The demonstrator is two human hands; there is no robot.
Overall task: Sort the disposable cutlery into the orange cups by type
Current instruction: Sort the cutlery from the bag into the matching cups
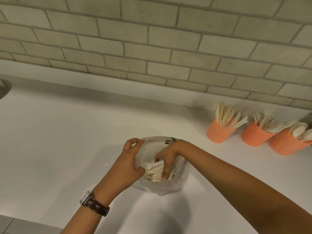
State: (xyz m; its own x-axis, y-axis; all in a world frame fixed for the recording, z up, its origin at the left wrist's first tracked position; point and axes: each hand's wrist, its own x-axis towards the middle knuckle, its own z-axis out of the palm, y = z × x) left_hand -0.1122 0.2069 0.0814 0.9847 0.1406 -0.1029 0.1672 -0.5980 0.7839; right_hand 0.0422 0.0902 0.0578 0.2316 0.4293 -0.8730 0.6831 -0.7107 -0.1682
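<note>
A translucent white plastic bag [168, 186] lies on the counter at centre, holding a bundle of pale disposable cutlery [152, 169]. My left hand [130, 159] pinches the bag's left rim and holds it apart. My right hand [166, 157] reaches inside the bag, its fingers closed around the cutlery. Three orange mesh cups stand at the right by the wall: the left cup [217, 132] holds knives, the middle cup [253, 135] holds forks, the right cup [285, 144] holds spoons.
The white countertop [67, 141] runs left to a metal sink rim [4, 88] at the edge. A grey brick-tile wall [152, 39] closes the back. A grey object [309, 117] shows at the far right behind the cups.
</note>
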